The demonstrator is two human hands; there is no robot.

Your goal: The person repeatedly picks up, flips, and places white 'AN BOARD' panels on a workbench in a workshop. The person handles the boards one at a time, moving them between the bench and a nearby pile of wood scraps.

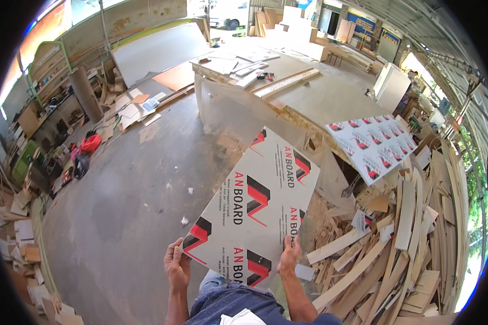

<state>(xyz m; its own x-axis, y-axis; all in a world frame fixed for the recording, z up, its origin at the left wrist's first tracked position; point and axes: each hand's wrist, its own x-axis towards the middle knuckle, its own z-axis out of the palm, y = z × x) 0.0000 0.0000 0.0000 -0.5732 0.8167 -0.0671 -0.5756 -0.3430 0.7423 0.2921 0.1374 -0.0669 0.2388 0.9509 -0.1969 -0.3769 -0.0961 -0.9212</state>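
Observation:
A white printed board (265, 187) with red and black logos is held up in front of my body, tilted, its far corner pointing toward the workbench. My left hand (177, 262) is closed on its left corner. At the right edge, my right hand (289, 255) grips it with the fingers over the printed face. The near end of the board reaches my dark blue shirt (233, 306). A larger sheet with the same kind of print (371, 143) leans on the right end of the workbench (331, 100), apart from my hands.
A heap of wood offcuts (385, 260) lies close on my right. Scraps and a red bag (91, 142) line the left side. Ahead, boards and a small tool (265, 76) rest on the workbench. A big white panel (160, 51) leans at the back left.

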